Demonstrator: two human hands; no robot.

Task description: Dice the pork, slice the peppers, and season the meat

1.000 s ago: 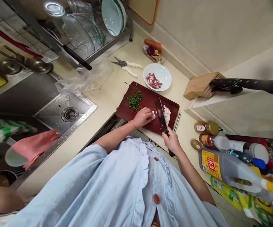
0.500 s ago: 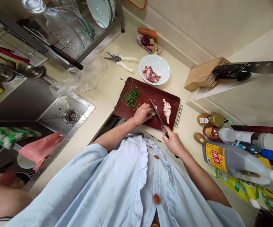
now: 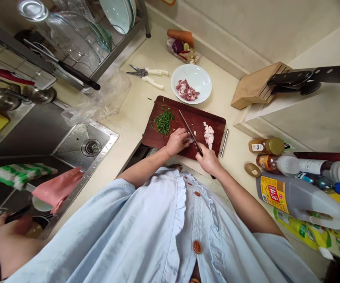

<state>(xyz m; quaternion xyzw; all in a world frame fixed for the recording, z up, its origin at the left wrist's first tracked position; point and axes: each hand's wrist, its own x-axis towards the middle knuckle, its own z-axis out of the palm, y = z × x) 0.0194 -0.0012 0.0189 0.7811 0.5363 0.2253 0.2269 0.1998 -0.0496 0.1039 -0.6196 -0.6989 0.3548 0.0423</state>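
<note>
My right hand (image 3: pixel 210 162) is closed around the black handle of a kitchen knife (image 3: pixel 191 129), its blade slanting over a reddish-brown cutting board (image 3: pixel 184 112). Beside the blade, the curled fingers of my left hand (image 3: pixel 177 141) press a small piece of pale fatty meat (image 3: pixel 190 139) against the board, most of it hidden by them. Chopped green pieces (image 3: pixel 163 121) are heaped on the board's left part. On the right lies a pile of cut pale fat (image 3: pixel 209 134). Behind the board, a white bowl (image 3: pixel 203 84) holds chopped red meat (image 3: pixel 187 90).
White-handled scissors (image 3: pixel 154 74), a plastic bag (image 3: pixel 108 94) and vegetables (image 3: pixel 181 45) lie behind. A knife block (image 3: pixel 256 86) and bottles (image 3: pixel 293 192) stand right. At left are a dish rack (image 3: pixel 119 43), a sink (image 3: pixel 72 139) and another person's hand (image 3: pixel 17 239).
The knife has slid forward across the board, its tip now farther toward the bowl, and my right hand has moved left with it. My left hand stays put. The view has shifted slightly.
</note>
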